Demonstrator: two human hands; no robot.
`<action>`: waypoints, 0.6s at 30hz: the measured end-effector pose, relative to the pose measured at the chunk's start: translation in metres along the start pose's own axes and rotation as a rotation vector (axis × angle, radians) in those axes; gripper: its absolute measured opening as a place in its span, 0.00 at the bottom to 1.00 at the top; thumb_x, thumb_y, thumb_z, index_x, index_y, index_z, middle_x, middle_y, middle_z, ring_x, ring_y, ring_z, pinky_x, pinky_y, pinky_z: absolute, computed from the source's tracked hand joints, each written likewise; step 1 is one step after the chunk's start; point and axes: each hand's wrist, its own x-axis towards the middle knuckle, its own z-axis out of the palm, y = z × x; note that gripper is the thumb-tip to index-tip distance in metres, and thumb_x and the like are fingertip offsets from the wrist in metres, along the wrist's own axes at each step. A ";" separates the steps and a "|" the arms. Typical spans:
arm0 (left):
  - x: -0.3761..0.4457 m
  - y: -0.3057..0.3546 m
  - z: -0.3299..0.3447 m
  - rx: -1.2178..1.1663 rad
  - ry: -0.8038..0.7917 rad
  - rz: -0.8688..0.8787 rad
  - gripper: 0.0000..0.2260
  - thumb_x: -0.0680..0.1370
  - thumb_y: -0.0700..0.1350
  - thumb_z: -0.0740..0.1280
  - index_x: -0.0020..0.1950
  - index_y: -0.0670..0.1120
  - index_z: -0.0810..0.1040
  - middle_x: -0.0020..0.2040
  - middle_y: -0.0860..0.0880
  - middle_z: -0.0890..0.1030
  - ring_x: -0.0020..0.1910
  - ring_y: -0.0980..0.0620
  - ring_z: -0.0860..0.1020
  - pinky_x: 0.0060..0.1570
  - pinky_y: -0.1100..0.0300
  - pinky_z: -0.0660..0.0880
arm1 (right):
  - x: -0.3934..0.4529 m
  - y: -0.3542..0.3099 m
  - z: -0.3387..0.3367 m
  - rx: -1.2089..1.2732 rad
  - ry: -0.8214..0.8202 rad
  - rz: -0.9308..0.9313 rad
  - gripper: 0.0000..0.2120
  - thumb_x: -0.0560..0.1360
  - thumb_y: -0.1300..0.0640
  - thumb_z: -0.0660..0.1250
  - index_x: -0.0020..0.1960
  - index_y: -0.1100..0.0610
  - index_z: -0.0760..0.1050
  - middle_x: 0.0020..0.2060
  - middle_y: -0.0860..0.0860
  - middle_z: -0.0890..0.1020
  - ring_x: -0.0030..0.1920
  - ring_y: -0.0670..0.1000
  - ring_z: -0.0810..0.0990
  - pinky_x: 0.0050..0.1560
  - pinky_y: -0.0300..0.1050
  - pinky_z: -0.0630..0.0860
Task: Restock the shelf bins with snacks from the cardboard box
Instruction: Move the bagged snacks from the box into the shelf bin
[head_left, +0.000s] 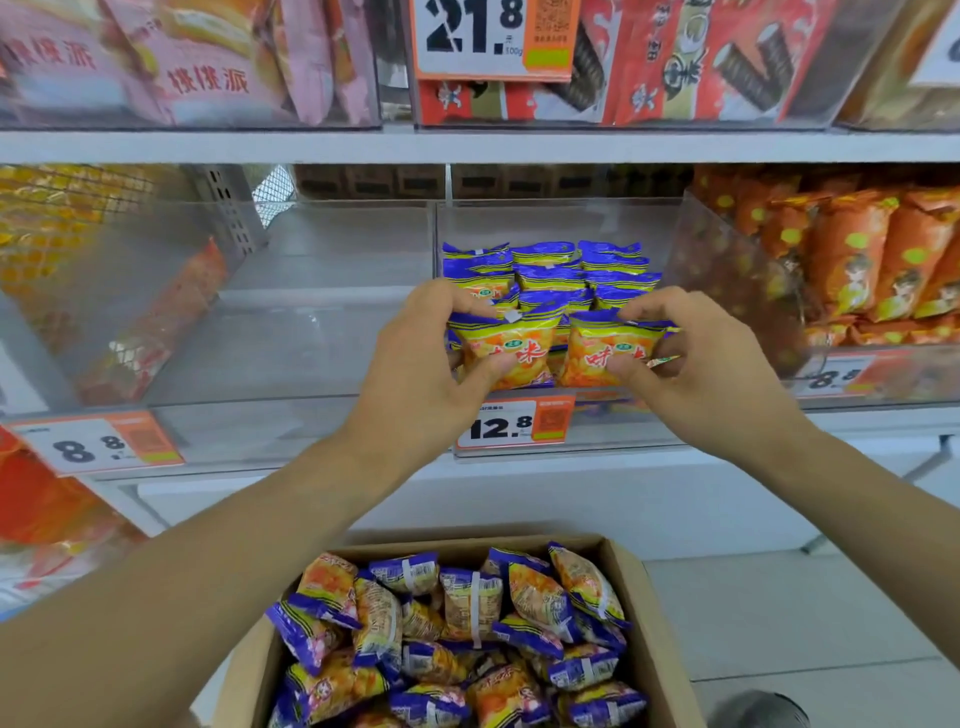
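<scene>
Over the front of the clear middle shelf bin (561, 218), my left hand (415, 358) pinches an upright yellow-and-blue snack pack (511, 353). Just to its right, my right hand (701, 358) pinches a second pack (602, 353) of the same kind. Rows of identical packs (550, 270) stand in the bin behind them. Below, the open cardboard box (631, 582) holds several loose packs (467, 639) of the same snack.
A clear bin (311, 322) sits to the left of the middle one, with nothing visible inside. The bin on the right holds orange packs (852, 260). Price tags reading 12.8 (514, 423) and 8.8 (98, 444) hang on the shelf edge. Pink and red snack bags fill the upper shelf.
</scene>
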 end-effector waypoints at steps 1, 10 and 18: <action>0.000 -0.002 0.001 0.048 -0.026 0.032 0.17 0.73 0.42 0.77 0.52 0.57 0.73 0.62 0.52 0.75 0.60 0.55 0.78 0.50 0.51 0.82 | 0.000 0.000 0.001 -0.029 -0.016 -0.008 0.14 0.73 0.57 0.75 0.54 0.44 0.75 0.52 0.46 0.76 0.42 0.40 0.79 0.48 0.40 0.79; 0.008 -0.015 -0.003 0.763 -0.080 0.347 0.16 0.70 0.51 0.76 0.54 0.47 0.81 0.49 0.47 0.83 0.59 0.40 0.77 0.62 0.50 0.60 | 0.002 0.002 0.011 -0.055 -0.166 -0.026 0.07 0.78 0.58 0.70 0.55 0.52 0.78 0.45 0.46 0.80 0.33 0.43 0.76 0.36 0.32 0.66; 0.009 -0.017 -0.007 0.818 -0.298 0.287 0.15 0.77 0.51 0.59 0.50 0.51 0.85 0.46 0.51 0.84 0.63 0.44 0.74 0.73 0.34 0.48 | 0.013 -0.002 0.009 -0.138 -0.316 -0.018 0.05 0.79 0.59 0.66 0.52 0.55 0.81 0.39 0.43 0.83 0.34 0.46 0.78 0.39 0.32 0.72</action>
